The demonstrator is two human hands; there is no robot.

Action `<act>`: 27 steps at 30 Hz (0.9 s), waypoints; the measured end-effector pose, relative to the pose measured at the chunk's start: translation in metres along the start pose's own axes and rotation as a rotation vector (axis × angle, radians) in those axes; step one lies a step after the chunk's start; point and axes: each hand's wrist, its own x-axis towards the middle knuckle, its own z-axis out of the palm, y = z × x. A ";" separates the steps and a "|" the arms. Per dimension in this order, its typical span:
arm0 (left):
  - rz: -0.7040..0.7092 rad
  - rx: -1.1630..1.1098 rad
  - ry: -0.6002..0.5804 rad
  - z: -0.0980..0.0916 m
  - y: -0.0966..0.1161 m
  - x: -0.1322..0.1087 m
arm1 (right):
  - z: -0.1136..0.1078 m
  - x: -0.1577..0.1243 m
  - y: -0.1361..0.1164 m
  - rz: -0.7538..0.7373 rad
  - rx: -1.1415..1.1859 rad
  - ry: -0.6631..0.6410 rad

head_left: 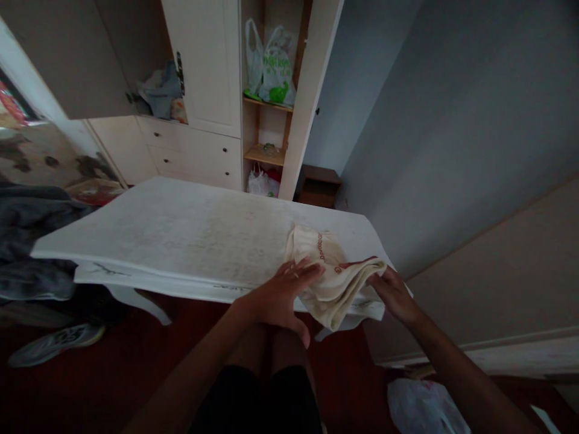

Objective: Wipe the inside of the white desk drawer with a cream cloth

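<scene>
A cream cloth [323,256] with red lettering lies folded in layers at the right end of the white table [194,223]. Part of it hangs over the table's front edge. My right hand [393,292] grips the right side of the cloth, with its fingers partly hidden by the raised fold. Over the cloth's left side rests my left hand [287,295], its fingers stretched out and the thumb spread apart toward me. A ring shows on one of its fingers.
Behind the table stands a white wardrobe [205,78] with open doors and plastic bags [275,72] on its shelves. Dark clothing [36,235] is heaped at the left, above a shoe [56,345]. A plastic bag [423,407] sits on the floor at right, near the wall.
</scene>
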 end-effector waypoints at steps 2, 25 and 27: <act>-0.012 0.079 0.036 0.022 0.000 -0.003 | 0.012 0.008 0.002 0.021 0.043 0.134; -0.575 0.314 0.481 -0.029 -0.021 0.095 | 0.029 0.117 0.059 0.283 -0.480 0.511; -0.372 0.357 0.441 -0.025 -0.026 0.094 | 0.031 0.111 0.059 0.085 -0.569 0.467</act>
